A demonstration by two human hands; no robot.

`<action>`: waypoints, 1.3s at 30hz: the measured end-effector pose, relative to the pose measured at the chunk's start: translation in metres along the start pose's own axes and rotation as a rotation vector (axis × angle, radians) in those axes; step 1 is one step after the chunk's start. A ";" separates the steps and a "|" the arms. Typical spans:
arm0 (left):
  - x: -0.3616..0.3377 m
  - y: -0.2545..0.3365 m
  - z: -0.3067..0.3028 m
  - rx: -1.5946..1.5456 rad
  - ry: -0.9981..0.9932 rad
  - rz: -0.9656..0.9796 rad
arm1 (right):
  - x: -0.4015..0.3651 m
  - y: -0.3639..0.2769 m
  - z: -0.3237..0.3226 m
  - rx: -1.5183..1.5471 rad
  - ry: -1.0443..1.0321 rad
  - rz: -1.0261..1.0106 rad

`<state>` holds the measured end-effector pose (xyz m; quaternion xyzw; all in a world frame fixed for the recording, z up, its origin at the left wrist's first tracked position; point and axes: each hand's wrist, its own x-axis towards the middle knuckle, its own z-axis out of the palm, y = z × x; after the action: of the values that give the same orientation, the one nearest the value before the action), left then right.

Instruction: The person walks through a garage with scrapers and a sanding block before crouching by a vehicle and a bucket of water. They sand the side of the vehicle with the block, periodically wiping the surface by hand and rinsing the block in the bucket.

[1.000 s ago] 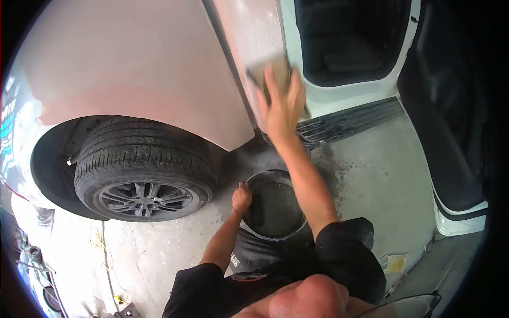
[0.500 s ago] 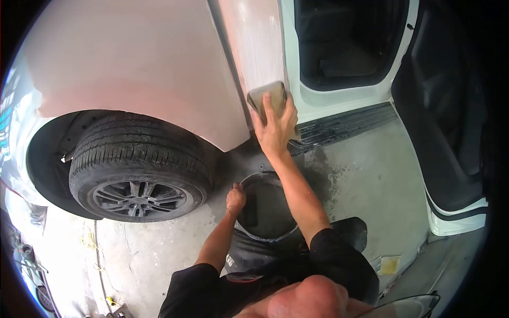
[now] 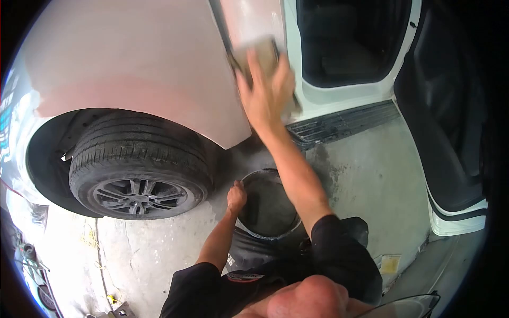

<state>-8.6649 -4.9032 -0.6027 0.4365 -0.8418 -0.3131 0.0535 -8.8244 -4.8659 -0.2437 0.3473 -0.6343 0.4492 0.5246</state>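
My right hand (image 3: 268,100) presses a sanding block wrapped in greyish-brown sandpaper (image 3: 269,49) against the pinkish-white primed pillar (image 3: 253,21) of a vehicle. Its fingers spread over the block, which is blurred by motion. Lower down, my left hand (image 3: 236,196) is closed around the rim of a dark round bucket (image 3: 269,238). Murky grey liquid fills part of the bucket, and a dark oblong shape (image 3: 253,209) shows at its left side.
Left of the pillar is a primed fender (image 3: 143,69) above a tyre (image 3: 135,148). An open door (image 3: 445,122) stands at the right, beyond a black ribbed sill step (image 3: 344,124). A yellowish square (image 3: 389,264) lies on the concrete floor (image 3: 366,175).
My right hand and the sanding block have moved up the pillar and slightly left. My left hand stays on the bucket rim.
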 end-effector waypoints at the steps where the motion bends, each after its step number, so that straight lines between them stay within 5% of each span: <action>1: 0.000 0.001 -0.001 -0.005 0.000 0.003 | 0.033 -0.012 0.000 0.006 0.003 0.013; 4: 0.005 -0.003 0.004 -0.001 0.011 0.005 | 0.031 -0.014 0.000 0.033 0.006 0.019; 8: 0.000 0.005 -0.002 -0.023 0.053 0.015 | -0.101 0.032 -0.017 0.065 -0.114 0.038; 13: 0.002 -0.002 0.004 -0.025 0.039 0.023 | 0.022 0.008 -0.011 0.058 -0.061 0.018; 16: 0.007 -0.005 0.008 0.002 0.003 -0.006 | 0.031 0.007 -0.006 0.059 0.003 -0.008; 20: 0.003 0.000 0.003 -0.034 0.089 0.038 | -0.104 0.039 -0.021 0.032 -0.119 0.038; 27: 0.004 0.011 -0.007 -0.011 -0.004 -0.036 | 0.031 0.008 -0.013 0.032 -0.061 0.040; 33: 0.002 0.007 0.001 -0.026 0.079 0.011 | -0.107 0.030 -0.016 0.054 -0.106 0.084; 39: 0.007 -0.002 0.008 -0.016 0.084 0.019 | 0.039 -0.006 -0.002 0.029 0.040 0.037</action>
<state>-8.6706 -4.9051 -0.6116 0.4407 -0.8405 -0.3006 0.0951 -8.8265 -4.8647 -0.2045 0.3338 -0.6234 0.4750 0.5237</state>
